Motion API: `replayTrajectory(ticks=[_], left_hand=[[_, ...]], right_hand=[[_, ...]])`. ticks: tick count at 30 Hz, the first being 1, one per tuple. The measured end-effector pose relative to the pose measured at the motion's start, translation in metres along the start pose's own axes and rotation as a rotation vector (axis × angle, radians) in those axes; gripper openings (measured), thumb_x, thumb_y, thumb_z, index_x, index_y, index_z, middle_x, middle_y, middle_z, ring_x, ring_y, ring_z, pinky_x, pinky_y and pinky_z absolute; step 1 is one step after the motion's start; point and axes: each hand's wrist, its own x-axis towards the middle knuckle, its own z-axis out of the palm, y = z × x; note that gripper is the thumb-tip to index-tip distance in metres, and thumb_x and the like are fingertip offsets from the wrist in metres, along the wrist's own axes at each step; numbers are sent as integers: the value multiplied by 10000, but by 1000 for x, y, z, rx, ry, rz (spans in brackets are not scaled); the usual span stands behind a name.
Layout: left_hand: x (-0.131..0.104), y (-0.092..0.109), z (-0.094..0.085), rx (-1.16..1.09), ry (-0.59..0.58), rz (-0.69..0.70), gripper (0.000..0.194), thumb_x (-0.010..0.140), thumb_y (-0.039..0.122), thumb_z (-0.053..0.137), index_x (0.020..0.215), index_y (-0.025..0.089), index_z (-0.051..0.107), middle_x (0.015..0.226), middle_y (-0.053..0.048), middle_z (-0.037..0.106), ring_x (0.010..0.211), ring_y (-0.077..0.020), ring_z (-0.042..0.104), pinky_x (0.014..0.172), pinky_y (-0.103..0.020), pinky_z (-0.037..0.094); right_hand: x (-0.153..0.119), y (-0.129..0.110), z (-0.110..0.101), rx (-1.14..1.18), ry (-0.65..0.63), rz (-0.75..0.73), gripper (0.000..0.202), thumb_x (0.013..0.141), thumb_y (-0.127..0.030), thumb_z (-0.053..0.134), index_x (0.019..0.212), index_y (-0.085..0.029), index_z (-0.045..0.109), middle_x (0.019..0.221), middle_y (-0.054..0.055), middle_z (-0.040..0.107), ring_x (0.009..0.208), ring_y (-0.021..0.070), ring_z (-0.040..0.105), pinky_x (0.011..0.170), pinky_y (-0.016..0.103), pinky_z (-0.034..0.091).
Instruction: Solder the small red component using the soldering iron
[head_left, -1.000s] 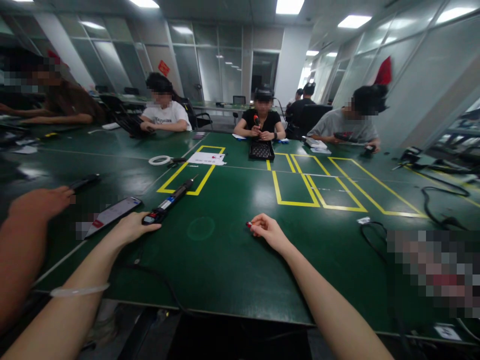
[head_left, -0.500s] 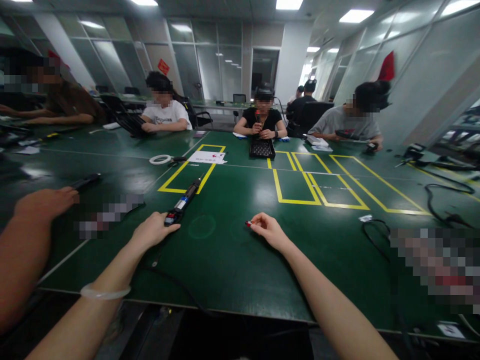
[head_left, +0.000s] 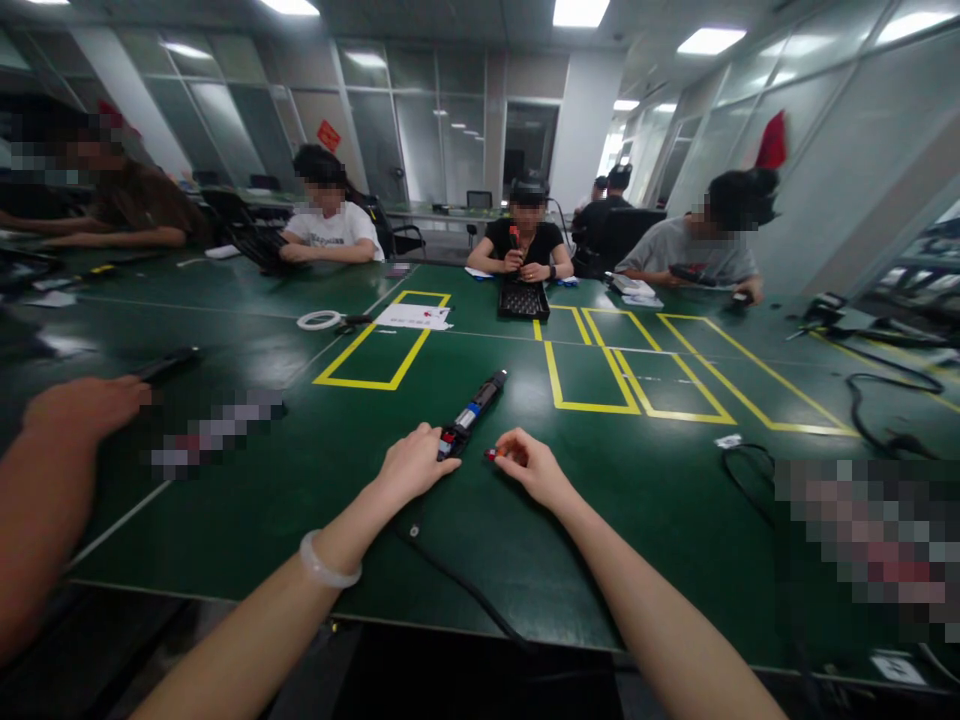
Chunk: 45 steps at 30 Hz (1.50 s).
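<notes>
My left hand is closed around the rear end of a black electric screwdriver with a blue-and-white label. The tool lies slanted over the green table, its short pale tip pointing away and to the right. A black cord runs over the table below that hand toward the front edge. Just right of the tool, my right hand pinches a small red piece; the fingers hide most of it, so its kind cannot be told. A small gap separates the two hands.
Yellow tape outlines mark the green table. A white sheet and a tape roll lie farther back. At left, another person's hand rests by a dark tool. A co-worker opposite has a black tray.
My left hand has carried the screwdriver to the right, close to my right hand, and the cord has shifted with it. My right hand has stayed nearly in place, still pinching the red piece.
</notes>
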Motion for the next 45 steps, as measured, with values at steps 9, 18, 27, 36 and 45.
replayTrajectory(ticks=[9,18,27,36,45], left_hand=[[-4,47,0,1,10,74,399,821,495,561,1083,194,576,1076,-120,585,983,-273,618,756,-344,471],[-7,53,0,23,23,91,403,836,468,562,1118,181,552,1090,-132,582,993,-275,607,776,-354,469],[-5,65,11,106,110,55,467,898,488,467,1170,114,533,1078,-182,585,998,-299,593,768,-372,466],[-1,47,13,112,131,45,490,902,529,441,1203,149,516,1095,-165,585,1005,-284,579,769,-351,460],[-18,-23,-1,178,67,-69,531,917,556,333,1182,136,519,1074,-157,584,968,-302,589,738,-366,467]], right_hand=[[0,-1,1,-362,2,-130,37,877,-212,564,894,-203,596,839,17,526,680,135,500,643,247,395],[0,3,3,-450,7,-153,80,877,-201,577,913,-224,645,962,40,575,793,159,555,718,265,432],[1,-2,5,-356,7,-160,125,891,-178,540,860,-196,659,890,48,601,757,158,562,699,273,434],[-2,2,-7,-282,42,-128,178,906,-221,514,1024,-210,647,863,32,559,734,146,545,684,270,433],[-3,3,-12,-290,58,-88,158,900,-218,520,974,-204,659,853,30,564,703,138,536,674,272,416]])
